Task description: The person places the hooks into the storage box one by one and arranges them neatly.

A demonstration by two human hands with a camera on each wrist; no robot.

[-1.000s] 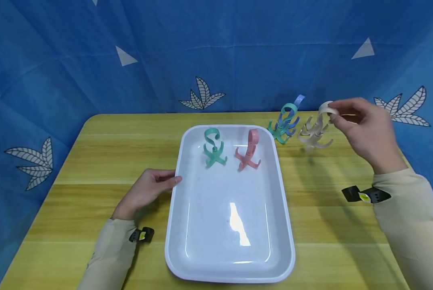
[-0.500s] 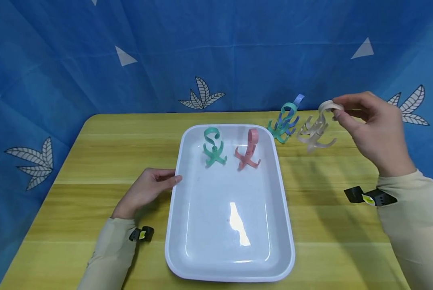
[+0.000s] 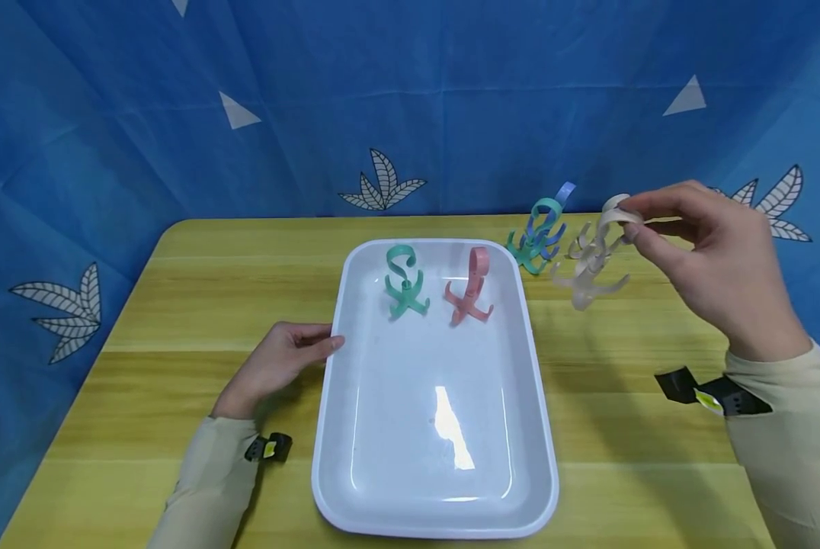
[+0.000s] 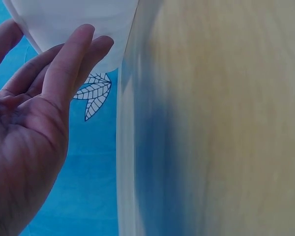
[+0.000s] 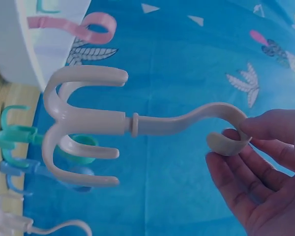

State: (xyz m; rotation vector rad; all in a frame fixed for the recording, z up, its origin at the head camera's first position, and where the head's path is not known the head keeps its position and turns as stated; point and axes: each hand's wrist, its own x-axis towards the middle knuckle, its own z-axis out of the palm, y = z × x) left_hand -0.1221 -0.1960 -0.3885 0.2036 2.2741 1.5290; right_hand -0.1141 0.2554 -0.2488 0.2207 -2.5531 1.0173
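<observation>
My right hand pinches the curled top of a cream four-pronged swivel hanging hook, its prongs hanging down. In the right wrist view this hook is held between thumb and fingers. On the left, my left hand holds the side rim of a white tray, thumb over the edge and the other fingers against the outer wall. Inside the tray, at its far end, stand a green hook and a pink hook.
Beyond the tray's far right corner stand another green hook and a blue hook. Next to them is a second pale hook, partly hidden behind the held one in the head view. Blue cloth hangs behind the wooden table.
My right hand has shifted to the right and then nearer to me, and the cream hook now hangs nearer, apart from the other pale hook. The left hand and tray have kept still.
</observation>
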